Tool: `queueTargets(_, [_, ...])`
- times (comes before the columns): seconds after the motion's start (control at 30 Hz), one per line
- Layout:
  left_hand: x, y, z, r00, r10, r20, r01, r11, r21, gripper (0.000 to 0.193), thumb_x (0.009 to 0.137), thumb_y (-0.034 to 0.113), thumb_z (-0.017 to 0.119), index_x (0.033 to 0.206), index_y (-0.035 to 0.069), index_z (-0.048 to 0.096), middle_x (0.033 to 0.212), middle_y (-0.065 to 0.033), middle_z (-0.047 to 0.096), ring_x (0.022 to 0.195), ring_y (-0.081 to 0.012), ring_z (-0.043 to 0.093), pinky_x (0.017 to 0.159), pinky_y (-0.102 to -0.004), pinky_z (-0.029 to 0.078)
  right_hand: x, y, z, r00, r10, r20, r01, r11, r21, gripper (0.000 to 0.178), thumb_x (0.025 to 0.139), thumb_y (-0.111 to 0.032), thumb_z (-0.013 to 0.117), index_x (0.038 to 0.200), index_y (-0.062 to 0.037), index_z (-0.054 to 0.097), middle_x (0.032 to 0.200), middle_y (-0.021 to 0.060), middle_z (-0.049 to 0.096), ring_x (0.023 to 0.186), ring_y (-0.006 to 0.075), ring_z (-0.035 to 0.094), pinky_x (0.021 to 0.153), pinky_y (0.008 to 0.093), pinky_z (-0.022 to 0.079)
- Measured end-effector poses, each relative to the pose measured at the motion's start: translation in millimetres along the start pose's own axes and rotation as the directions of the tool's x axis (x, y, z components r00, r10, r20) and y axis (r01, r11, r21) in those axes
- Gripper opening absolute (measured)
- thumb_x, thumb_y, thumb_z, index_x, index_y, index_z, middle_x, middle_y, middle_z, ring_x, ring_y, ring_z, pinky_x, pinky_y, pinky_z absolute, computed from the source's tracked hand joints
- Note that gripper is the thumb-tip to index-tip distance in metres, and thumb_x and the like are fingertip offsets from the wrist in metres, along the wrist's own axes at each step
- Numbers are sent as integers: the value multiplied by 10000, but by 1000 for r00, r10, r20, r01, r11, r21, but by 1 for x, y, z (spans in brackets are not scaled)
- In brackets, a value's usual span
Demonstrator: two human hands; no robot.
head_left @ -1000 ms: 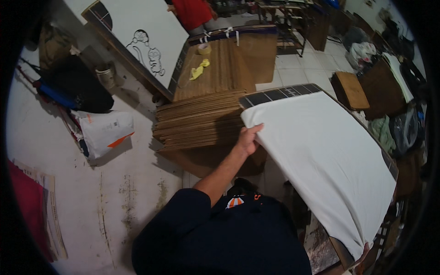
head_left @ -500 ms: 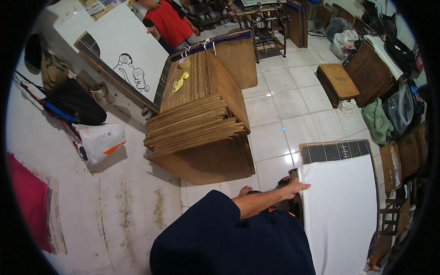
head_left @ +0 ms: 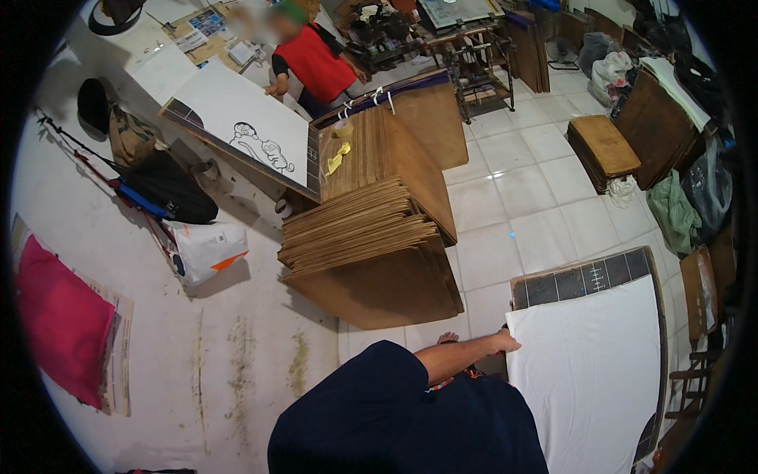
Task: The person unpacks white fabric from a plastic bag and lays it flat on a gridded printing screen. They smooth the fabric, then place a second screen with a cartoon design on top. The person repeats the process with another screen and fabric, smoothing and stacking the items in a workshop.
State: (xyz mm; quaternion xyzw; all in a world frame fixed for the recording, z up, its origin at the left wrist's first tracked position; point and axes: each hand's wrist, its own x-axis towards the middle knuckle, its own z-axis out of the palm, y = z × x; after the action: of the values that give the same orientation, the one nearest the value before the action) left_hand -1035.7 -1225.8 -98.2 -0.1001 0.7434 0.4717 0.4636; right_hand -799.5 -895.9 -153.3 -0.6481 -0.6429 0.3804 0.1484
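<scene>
A white cloth lies spread over a dark board at the lower right. The board's far end, ruled with pale lines, shows beyond the cloth, and a dark corner shows near its right side. From the left comes my arm in a dark navy sleeve. My left hand is closed at the cloth's left edge, near its far left corner, with the thumb on top. My right hand is out of sight.
Stacked brown boards stand left of centre, bearing a yellow scrap and a tape roll. Behind, a person in red touches a white panel with a line drawing. More boards and bags line the right.
The view has shifted, so the room appears further right. My left hand keeps hold of the cloth's edge. The board and cloth appear more slanted, and a dark corner shows near the lower right.
</scene>
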Motion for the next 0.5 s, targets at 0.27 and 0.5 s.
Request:
queueTargets(0.27, [2,-80,-111,938,137,-318,-110,989,102,346,709,314,763,881,20,699,765,-98,685,699,-191,636,641,-351,520,-4,7,13,999,34,40,-32,998,-50,384,797,-236,593,1082,21,561,945,115,568,893,229,561,785,380,451])
queueTargets(0.5, [-79,-83,-336,331,173,-927,-306,950,68,214,785,201,687,858,20,599,784,-96,637,706,-230,600,687,-351,505,-22,13,18,997,72,12,-71,994,-81,387,788,-238,596,1068,26,561,930,113,563,875,233,559,769,384,456])
